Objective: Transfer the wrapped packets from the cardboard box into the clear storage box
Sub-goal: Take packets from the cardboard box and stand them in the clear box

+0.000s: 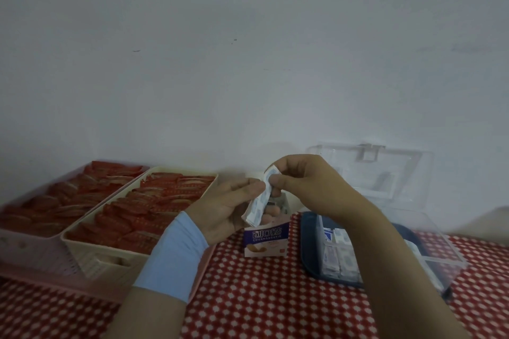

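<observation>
Across the whole upper view stands a pale, bare wall (pixel 248 49). Below it runs the surface (pixel 261 297), covered by a red cloth with a white check pattern.

At the left sit two long baskets side by side, touching: a pink basket (pixel 33 254) on the outside and a cream basket (pixel 91 256) nearer the middle. Both are filled with rows of red packets (pixel 143 209).

At the right is the clear storage box (pixel 440 250), its lid (pixel 399 170) swung up and leaning back toward the wall. A dark blue base (pixel 311 242) shows at its near left side; whether this lies inside the box or under it cannot be told. Several white and blue wrapped packets (pixel 338 259) already lie in it, partly hidden by the right forearm.

Between the cream basket and the storage box stands the cardboard box (pixel 265 242), upright, purple and white, its top open. Pinkish rounded shapes show at the opening, too blurred to identify.

Both hands are raised just above that opening. A light blue sleeve (pixel 176 259) covers the left wrist. The left hand (pixel 228 209) has its thumb and fingers curled round the lower part of a small white and blue stack of packets (pixel 259 206), which tilts with its top toward the right. The right hand (pixel 308 181) pinches the upper end of the same stack between thumb and fingers. The stack hangs clear of the cardboard box, not yet over the storage box.
</observation>
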Action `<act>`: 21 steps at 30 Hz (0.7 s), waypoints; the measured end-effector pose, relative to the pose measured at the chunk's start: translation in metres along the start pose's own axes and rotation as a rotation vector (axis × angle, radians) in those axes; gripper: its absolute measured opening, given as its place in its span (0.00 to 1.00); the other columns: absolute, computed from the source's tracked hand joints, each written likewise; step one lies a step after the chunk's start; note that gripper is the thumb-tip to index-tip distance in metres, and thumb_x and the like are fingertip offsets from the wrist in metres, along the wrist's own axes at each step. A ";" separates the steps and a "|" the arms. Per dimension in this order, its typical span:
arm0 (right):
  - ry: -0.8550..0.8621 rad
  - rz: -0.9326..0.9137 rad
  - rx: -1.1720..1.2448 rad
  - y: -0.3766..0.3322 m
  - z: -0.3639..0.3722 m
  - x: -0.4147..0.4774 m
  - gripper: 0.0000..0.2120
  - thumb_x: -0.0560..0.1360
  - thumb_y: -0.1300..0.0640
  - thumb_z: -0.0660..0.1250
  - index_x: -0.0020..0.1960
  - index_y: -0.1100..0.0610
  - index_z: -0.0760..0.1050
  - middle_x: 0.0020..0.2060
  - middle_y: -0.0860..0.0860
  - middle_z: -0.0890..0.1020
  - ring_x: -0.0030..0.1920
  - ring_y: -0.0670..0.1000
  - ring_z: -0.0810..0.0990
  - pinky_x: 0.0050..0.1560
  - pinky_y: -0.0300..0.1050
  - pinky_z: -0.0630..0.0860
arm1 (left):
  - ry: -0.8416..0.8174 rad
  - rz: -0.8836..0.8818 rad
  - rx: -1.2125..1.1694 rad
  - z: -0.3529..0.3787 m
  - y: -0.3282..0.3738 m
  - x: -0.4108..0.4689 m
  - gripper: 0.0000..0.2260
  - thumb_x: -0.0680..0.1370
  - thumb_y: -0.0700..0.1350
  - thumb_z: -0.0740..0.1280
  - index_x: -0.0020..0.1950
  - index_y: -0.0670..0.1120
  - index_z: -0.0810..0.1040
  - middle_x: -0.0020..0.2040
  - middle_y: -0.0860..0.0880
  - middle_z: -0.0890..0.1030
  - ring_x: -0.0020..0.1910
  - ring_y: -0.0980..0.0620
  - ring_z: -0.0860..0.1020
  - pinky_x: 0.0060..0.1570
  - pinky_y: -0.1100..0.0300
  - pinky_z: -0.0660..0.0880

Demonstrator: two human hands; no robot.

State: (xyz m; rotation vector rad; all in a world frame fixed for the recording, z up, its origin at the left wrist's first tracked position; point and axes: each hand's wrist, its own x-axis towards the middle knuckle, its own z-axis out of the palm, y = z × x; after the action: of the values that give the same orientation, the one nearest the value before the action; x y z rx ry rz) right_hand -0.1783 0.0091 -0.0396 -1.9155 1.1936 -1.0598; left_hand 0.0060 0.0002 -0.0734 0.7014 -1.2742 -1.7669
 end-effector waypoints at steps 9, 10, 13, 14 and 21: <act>0.019 0.030 0.017 -0.001 -0.016 -0.010 0.06 0.78 0.61 0.69 0.48 0.55 0.85 0.43 0.49 0.87 0.37 0.45 0.81 0.45 0.38 0.79 | -0.048 -0.040 0.164 0.007 0.005 -0.007 0.17 0.72 0.43 0.67 0.58 0.37 0.78 0.48 0.43 0.86 0.40 0.48 0.85 0.37 0.58 0.81; -0.007 0.044 0.002 -0.003 -0.021 -0.013 0.06 0.78 0.61 0.70 0.48 0.54 0.85 0.43 0.50 0.87 0.38 0.45 0.81 0.45 0.39 0.79 | -0.055 -0.044 0.176 0.009 0.005 -0.007 0.16 0.72 0.42 0.67 0.58 0.37 0.78 0.48 0.43 0.85 0.40 0.48 0.85 0.37 0.58 0.82; -0.069 0.064 -0.080 -0.008 -0.043 -0.020 0.04 0.77 0.60 0.71 0.47 0.56 0.85 0.39 0.48 0.86 0.38 0.46 0.81 0.44 0.41 0.78 | -0.083 -0.065 0.183 0.024 0.003 -0.005 0.13 0.75 0.41 0.65 0.58 0.37 0.77 0.48 0.42 0.85 0.40 0.47 0.84 0.37 0.57 0.82; -0.078 0.065 -0.103 -0.009 -0.049 -0.022 0.03 0.77 0.60 0.71 0.47 0.57 0.85 0.38 0.48 0.86 0.37 0.46 0.81 0.43 0.39 0.77 | -0.078 -0.069 0.195 0.029 0.002 -0.004 0.12 0.77 0.39 0.64 0.59 0.37 0.76 0.48 0.42 0.85 0.39 0.47 0.84 0.37 0.57 0.82; -0.042 0.162 -0.171 -0.009 -0.097 -0.045 0.04 0.76 0.60 0.72 0.49 0.57 0.85 0.37 0.47 0.86 0.36 0.46 0.81 0.42 0.42 0.78 | -0.040 -0.054 0.237 0.082 -0.012 0.013 0.08 0.82 0.37 0.61 0.59 0.39 0.76 0.46 0.42 0.85 0.36 0.50 0.82 0.34 0.60 0.79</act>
State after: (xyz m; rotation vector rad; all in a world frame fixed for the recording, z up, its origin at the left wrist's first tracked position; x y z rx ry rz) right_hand -0.2714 0.0441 -0.0001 -1.9195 1.4284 -0.8521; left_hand -0.0704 0.0301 -0.0571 0.8439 -1.5210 -1.6959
